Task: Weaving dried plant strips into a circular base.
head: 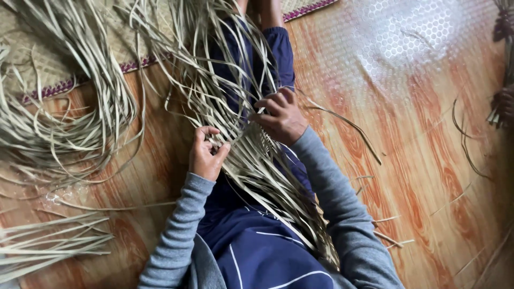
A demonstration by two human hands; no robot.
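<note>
1. While the person sits on the floor with legs stretched out, both hands work at a bundle of long pale dried leaf strips [251, 155] that lies across the lap.
2. The left hand [206, 152] is curled closed, thumb against fingers, pinching a few of the strips at the bundle's left edge.
3. The right hand [281, 118] sits just above and to the right of the left one, fingers bent over the strips and gripping them where they bunch together; exactly how many strips it has I cannot tell.
4. The 2 hands are near each other but not touching, with strips running between them.
5. From the hands the strips fan upward, past the dark blue trousers [257, 251] and well beyond the knees, and downward under the right forearm toward the person's right hip.
6. Both arms wear grey sleeves [176, 235].
7. Well to the left of the left hand lies a big loose heap of the same strips [59, 123], partly over a woven mat [37, 64] with a purple edge.
8. Lower left of the left hand, a flatter sheaf of strips [48, 243] rests on the orange wood-patterned floor [423, 176].
9. Far to the right of the right hand, at the frame's edge, another person's hand [503, 104] is dimly visible beside more strips.
</note>
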